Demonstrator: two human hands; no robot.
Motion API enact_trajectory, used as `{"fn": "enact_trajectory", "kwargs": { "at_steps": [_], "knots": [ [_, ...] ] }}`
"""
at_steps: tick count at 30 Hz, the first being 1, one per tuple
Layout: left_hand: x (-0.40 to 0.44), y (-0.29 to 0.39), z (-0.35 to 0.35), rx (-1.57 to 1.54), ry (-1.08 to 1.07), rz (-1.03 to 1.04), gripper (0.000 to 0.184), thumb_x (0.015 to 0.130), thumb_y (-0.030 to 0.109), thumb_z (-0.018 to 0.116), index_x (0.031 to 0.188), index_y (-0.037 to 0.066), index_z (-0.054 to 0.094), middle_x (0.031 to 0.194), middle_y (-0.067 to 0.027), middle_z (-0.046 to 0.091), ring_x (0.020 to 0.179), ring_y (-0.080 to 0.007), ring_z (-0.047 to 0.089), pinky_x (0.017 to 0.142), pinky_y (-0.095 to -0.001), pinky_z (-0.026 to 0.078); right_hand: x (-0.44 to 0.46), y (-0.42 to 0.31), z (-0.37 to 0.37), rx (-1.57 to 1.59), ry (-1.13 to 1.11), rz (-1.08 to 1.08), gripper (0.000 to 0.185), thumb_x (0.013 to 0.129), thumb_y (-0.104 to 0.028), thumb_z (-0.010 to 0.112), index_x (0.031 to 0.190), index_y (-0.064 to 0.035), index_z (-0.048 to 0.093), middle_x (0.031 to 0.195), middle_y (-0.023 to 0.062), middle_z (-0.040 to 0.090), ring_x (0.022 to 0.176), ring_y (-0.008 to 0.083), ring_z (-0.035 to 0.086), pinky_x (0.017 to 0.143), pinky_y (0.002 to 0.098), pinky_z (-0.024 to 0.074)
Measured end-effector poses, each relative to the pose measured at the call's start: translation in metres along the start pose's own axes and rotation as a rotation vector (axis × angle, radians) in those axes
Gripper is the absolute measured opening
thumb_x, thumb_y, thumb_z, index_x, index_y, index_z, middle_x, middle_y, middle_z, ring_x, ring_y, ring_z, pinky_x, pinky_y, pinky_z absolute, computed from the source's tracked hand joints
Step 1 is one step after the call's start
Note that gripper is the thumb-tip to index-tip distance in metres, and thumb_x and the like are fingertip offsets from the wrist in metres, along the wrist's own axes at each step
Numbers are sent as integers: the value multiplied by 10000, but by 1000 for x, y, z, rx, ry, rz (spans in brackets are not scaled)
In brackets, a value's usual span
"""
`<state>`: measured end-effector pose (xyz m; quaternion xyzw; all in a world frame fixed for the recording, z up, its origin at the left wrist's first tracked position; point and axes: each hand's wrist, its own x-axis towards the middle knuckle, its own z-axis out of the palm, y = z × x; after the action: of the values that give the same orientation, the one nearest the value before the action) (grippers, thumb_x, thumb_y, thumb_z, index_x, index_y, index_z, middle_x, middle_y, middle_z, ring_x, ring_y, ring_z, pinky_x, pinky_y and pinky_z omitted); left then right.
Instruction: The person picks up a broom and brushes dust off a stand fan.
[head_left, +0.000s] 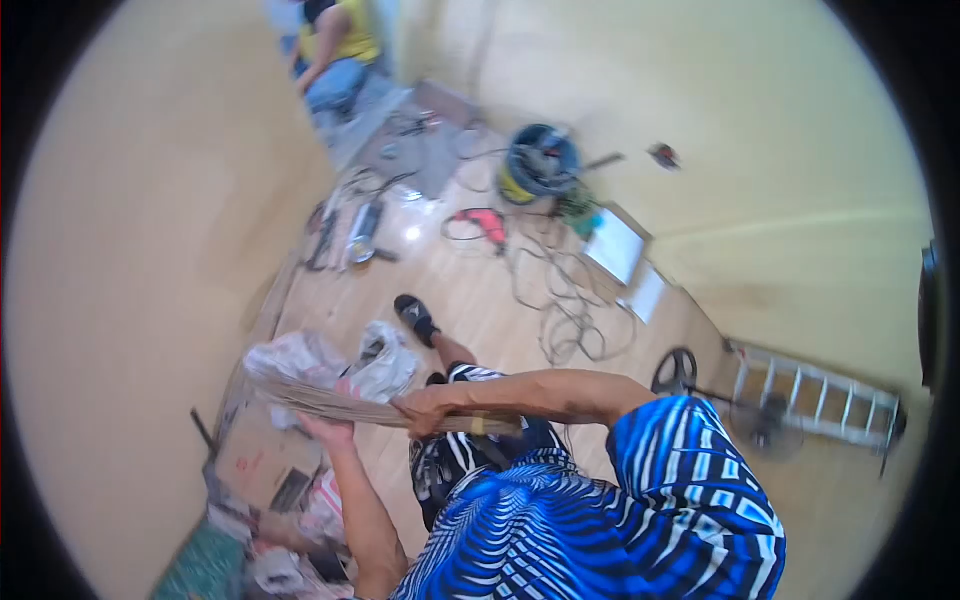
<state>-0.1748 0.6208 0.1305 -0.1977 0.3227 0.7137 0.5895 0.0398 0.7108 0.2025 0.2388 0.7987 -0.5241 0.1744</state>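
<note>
A long bundle of thin brownish strips [350,403] lies across the front of my body, blurred by motion. It looks like a stick broom, though I cannot be certain. My right hand [425,408] is closed around it near the middle. My left hand [325,428] grips it from below, further left, with its fingers partly hidden. A yellow band [478,425] shows near the bundle's right end. Just beyond the left end are a clear plastic bag [290,355] and a white plastic bag [385,360].
A bucket of tools [540,163], a red power tool [485,225] and tangled cords [575,330] are on the floor ahead. A ladder [815,395] and a fan [765,420] stand right. Cardboard [265,455] lies left. Another person [340,60] sits at the far left.
</note>
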Motion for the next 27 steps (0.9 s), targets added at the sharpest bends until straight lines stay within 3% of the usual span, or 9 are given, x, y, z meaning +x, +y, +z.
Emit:
{"fn": "enact_trajectory", "kwargs": {
  "at_steps": [4, 5, 8, 11, 15, 19, 21, 23, 27],
  "knots": [
    [-21, -74, 53, 91, 26, -33, 768, 811, 642, 497, 1273, 32, 432, 1258, -224, 467, 1133, -350, 483, 996, -529, 382, -137, 4, -17, -2, 159, 139, 373, 647, -222, 657, 900, 50, 623, 828, 219, 651, 807, 358, 646, 677, 434, 498],
    [54, -43, 14, 210, 214, -88, 717, 842, 605, 483, 1266, 29, 436, 1246, -218, 476, 1121, -343, 491, 983, -515, 400, -62, 41, -13, 123, 47, 146, 408, 659, -230, 651, 948, 49, 580, 861, 228, 643, 837, 363, 638, 699, 444, 492],
    [109, -108, -36, 424, 272, -267, 590, 921, 506, 438, 1249, 16, 442, 1213, -209, 501, 1094, -327, 507, 952, -485, 444, -103, 94, 40, 171, 90, 248, 506, 681, -256, 653, 1051, 52, 498, 918, 252, 626, 884, 386, 620, 726, 474, 482],
    [150, -199, -11, 558, 109, -505, 550, 957, 460, 403, 1257, -1, 423, 1195, -211, 512, 1089, -326, 506, 942, -480, 452, -153, 126, 59, 315, 543, 428, 540, 625, -312, 703, 1030, 18, 568, 801, 216, 649, 782, 385, 636, 659, 461, 503],
    [122, -339, 79, 903, -353, -909, 600, 954, 479, 417, 1315, 3, 358, 1229, -201, 510, 1121, -332, 500, 941, -451, 426, -226, 162, 99, 400, 893, 637, 492, 725, -336, 649, 1090, -31, 523, 910, 222, 649, 843, 401, 624, 733, 480, 493],
    [61, -407, 118, 1435, -638, -920, 562, 943, 465, 446, 1311, 43, 393, 1289, -184, 485, 1166, -312, 503, 962, -470, 399, -305, 176, 202, 657, 1174, 1046, 499, 803, -335, 575, 1205, -51, 493, 938, 212, 645, 882, 378, 628, 759, 470, 486],
    [56, -417, 107, 1574, -867, -864, 577, 938, 458, 467, 1332, 47, 375, 1293, -185, 491, 1192, -298, 494, 952, -454, 409, -324, 194, 279, 700, 1521, 1211, 549, 816, -364, 592, 1252, -58, 458, 882, 198, 650, 730, 335, 654, 642, 444, 519],
    [77, -431, 89, 1638, -821, -925, 568, 925, 434, 510, 1332, 59, 382, 1243, -179, 533, 1140, -283, 538, 917, -423, 440, -388, 163, 282, 1157, 1760, 1350, 494, 852, -362, 579, 1196, -27, 465, 731, 134, 616, 554, 245, 620, 504, 382, 504],
    [108, -394, 28, 2027, -702, -769, 487, 895, 439, 546, 1175, 45, 492, 1065, -145, 618, 920, -246, 634, 745, -370, 511, -481, 218, 353, 1150, 2323, 1372, 376, 904, -334, 540, 1063, -2, 462, 597, 63, 524, 452, 166, 543, 412, 316, 451]
  ]
}}
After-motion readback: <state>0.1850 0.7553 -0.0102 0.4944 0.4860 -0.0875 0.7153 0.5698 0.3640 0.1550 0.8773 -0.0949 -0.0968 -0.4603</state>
